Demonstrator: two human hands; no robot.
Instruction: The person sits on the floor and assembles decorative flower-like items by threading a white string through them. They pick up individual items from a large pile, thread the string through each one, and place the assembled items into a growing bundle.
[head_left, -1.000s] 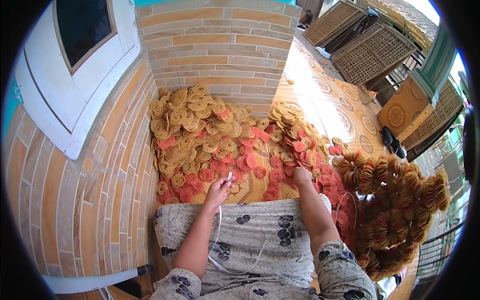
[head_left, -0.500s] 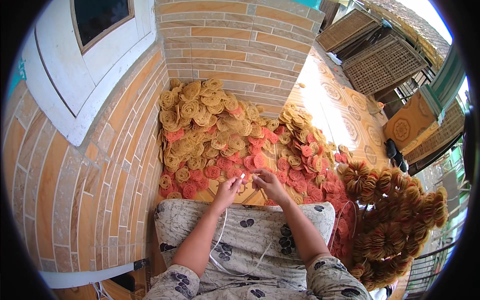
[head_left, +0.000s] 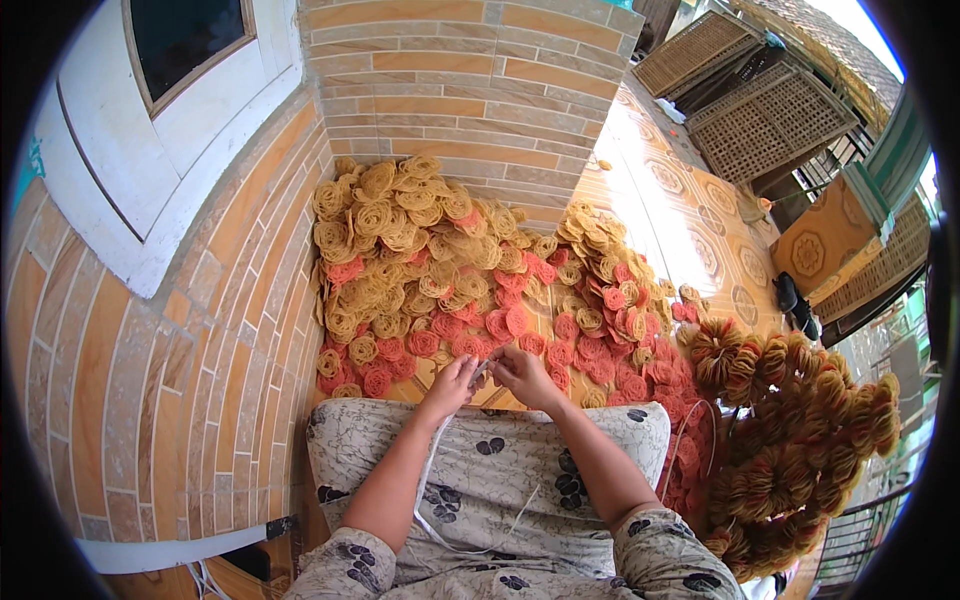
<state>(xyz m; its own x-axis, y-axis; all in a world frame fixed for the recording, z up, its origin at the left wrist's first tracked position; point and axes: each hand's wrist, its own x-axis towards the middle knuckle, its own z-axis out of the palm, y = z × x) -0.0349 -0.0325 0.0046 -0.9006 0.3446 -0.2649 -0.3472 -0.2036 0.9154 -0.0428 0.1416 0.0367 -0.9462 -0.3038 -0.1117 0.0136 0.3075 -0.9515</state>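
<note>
My left hand (head_left: 450, 390) and my right hand (head_left: 526, 378) meet above the far edge of my lap, both with fingers pinched together. Between the fingertips of both is the end of a narrow white plastic strip (head_left: 428, 468). From my left hand the strip runs down and loops across my patterned clothing (head_left: 490, 470), its thin far end lying over the lap. Beyond the hands, red lacy discs (head_left: 467, 346) lie on the tiled floor. They look like coiled, dried noodle rounds, and neither hand touches them.
Yellow lacy discs (head_left: 385, 215) are heaped against the tiled wall (head_left: 430, 85). Bundles of strung discs (head_left: 780, 470) stand at my right, beside a thin pale loop (head_left: 713, 440). A white door (head_left: 120, 130) is at left. Woven racks (head_left: 770, 120) lean at far right.
My hands have come closer together, and my right fingers now meet the strip's end at the left fingers. The hanging strip shows its broader side.
</note>
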